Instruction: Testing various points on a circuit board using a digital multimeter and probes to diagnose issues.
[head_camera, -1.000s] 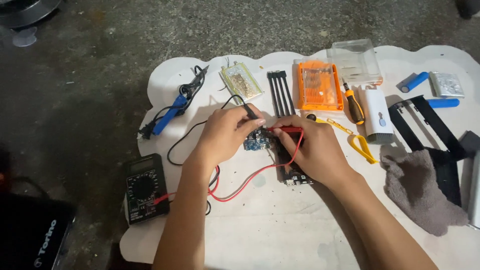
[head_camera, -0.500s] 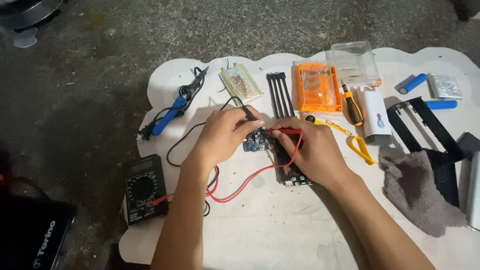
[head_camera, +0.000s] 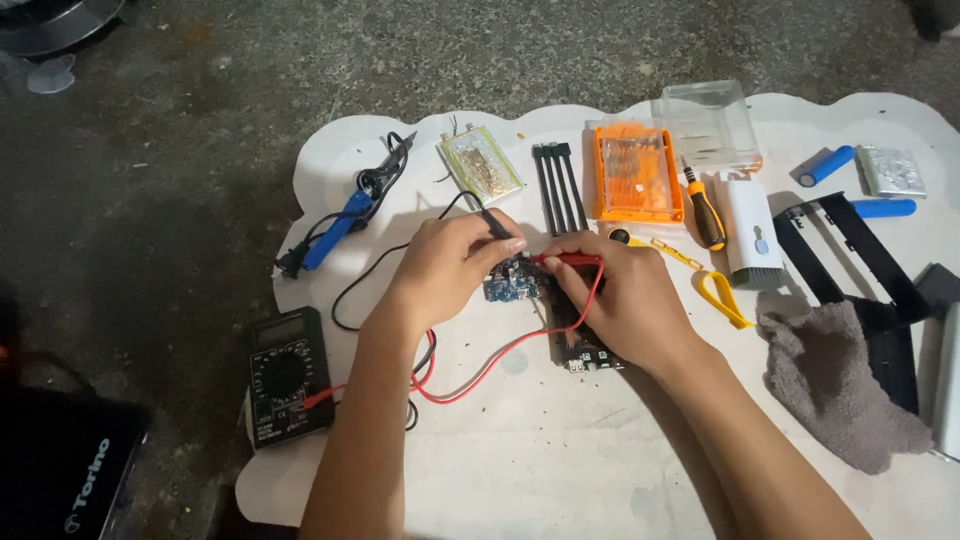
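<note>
Head view: a small blue circuit board lies on the white mat, between the two hands and just under their fingertips. The left hand pinches the black probe, its tip slanting down-right to the board; the right hand grips the red probe, lying nearly level and pointing left at the board. Both hands look about equally near. Both leads trail to a black multimeter at the lower left. Beyond sit an orange bit case and a silver foil pouch cell.

Multimeter left of circuit board, screwdriver right, cloth far right
</note>
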